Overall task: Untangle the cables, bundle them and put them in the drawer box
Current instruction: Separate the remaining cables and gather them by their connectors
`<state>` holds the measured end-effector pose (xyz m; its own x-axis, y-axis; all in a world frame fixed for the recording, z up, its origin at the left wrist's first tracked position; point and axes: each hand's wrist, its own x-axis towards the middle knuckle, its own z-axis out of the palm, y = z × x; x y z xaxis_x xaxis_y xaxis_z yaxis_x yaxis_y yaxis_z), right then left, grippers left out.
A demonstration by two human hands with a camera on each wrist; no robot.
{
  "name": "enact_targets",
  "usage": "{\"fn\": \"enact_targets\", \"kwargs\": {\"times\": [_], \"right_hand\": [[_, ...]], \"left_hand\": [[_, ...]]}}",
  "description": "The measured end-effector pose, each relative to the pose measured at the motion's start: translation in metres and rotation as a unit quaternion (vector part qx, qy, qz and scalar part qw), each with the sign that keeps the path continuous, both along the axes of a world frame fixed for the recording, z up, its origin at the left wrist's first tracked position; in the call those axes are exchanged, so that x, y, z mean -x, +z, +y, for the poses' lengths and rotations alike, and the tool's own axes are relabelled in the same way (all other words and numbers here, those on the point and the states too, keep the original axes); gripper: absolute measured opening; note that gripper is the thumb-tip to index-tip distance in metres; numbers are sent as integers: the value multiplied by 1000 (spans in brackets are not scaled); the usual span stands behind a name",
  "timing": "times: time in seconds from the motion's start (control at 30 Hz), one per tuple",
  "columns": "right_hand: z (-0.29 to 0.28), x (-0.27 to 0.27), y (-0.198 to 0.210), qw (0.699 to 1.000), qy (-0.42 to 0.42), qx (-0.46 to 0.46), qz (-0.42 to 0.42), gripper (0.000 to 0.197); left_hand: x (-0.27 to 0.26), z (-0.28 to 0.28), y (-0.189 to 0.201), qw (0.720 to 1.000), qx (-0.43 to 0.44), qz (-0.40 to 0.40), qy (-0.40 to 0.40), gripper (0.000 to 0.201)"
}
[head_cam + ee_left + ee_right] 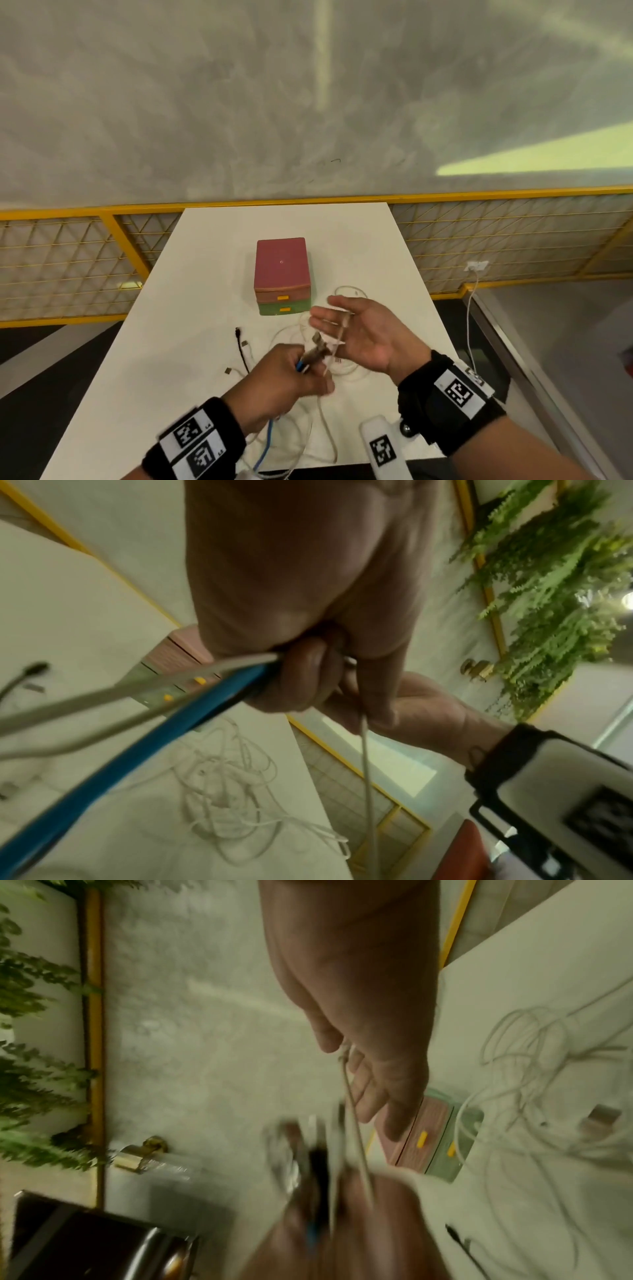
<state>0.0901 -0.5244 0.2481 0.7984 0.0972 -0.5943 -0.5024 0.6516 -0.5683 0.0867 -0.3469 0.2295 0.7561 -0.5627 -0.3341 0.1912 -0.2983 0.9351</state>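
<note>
Your left hand [284,380] is curled tight around a clutch of cable ends, a blue cable [113,753] and thicker white cables [137,691] among them, held above the white table [191,274]. Your right hand [363,332] is spread open, palm up, with a thin white cable [337,342] draped across its fingers [363,1096] and running down to the left fist. A tangle of thin white cables [226,791] lies on the table below, near a black cable [241,349]. The small pink-and-green drawer box [281,274] with yellow handles sits closed just beyond.
</note>
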Motion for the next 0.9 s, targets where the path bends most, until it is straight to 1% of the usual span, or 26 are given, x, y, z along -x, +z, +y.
{"fn": "enact_targets", "kwargs": {"times": [0.07,0.13,0.2,0.27,0.3,0.33,0.4,0.43,0.47,0.5,0.53,0.57,0.6,0.63,0.67,0.7,0.73,0.8,0.83,0.9], "right_hand": [[-18,-3,-6,999,-46,16,7,15],[-29,-4,-11,998,-43,55,5,11],[-34,0,-17,993,8,114,18,8],[-35,9,-25,976,115,183,36,11],[-35,14,-31,958,184,217,40,14],[-33,20,-37,933,259,248,41,18],[-26,29,-47,870,396,290,48,20],[-21,33,-50,845,441,298,58,19],[-16,34,-52,826,467,307,68,17],[-12,32,-55,815,469,332,71,16],[-11,28,-62,811,442,378,62,15],[-11,22,-73,805,392,443,42,14],[-13,14,-85,784,335,521,17,12],[-15,5,-96,750,287,596,-2,13],[-18,-3,-108,719,255,647,-6,19],[-19,-10,-119,702,242,670,-3,25],[-19,-15,-129,689,243,683,2,30],[-14,-22,-146,663,272,698,11,39],[-11,-22,-155,646,288,707,16,42],[-7,-22,-172,602,314,734,19,43]], "left_hand": [[-1,15,-8,996,-60,8,-64,19],[-3,25,-12,991,-97,9,-96,24],[-5,33,-12,983,-127,11,-131,35],[-6,37,-9,973,-163,-12,-165,34],[-7,38,-8,971,-170,-30,-164,30],[-8,39,-7,974,-167,-44,-145,25],[-13,39,-5,991,-109,-24,-67,18],[-14,39,-3,997,-73,-2,-23,22],[-16,38,-1,999,-46,15,18,25],[-19,38,0,998,-24,21,45,24],[-20,37,4,998,-12,18,62,21],[-20,35,8,997,2,15,72,19],[-20,34,10,996,17,12,84,23],[-20,33,12,995,37,13,95,28],[-20,32,14,992,56,18,109,34],[-20,32,16,989,80,24,122,41],[-20,32,19,986,100,28,128,47],[-21,33,23,984,121,26,131,53],[-22,34,23,983,128,26,132,55],[-24,35,24,981,137,28,136,57]]}}
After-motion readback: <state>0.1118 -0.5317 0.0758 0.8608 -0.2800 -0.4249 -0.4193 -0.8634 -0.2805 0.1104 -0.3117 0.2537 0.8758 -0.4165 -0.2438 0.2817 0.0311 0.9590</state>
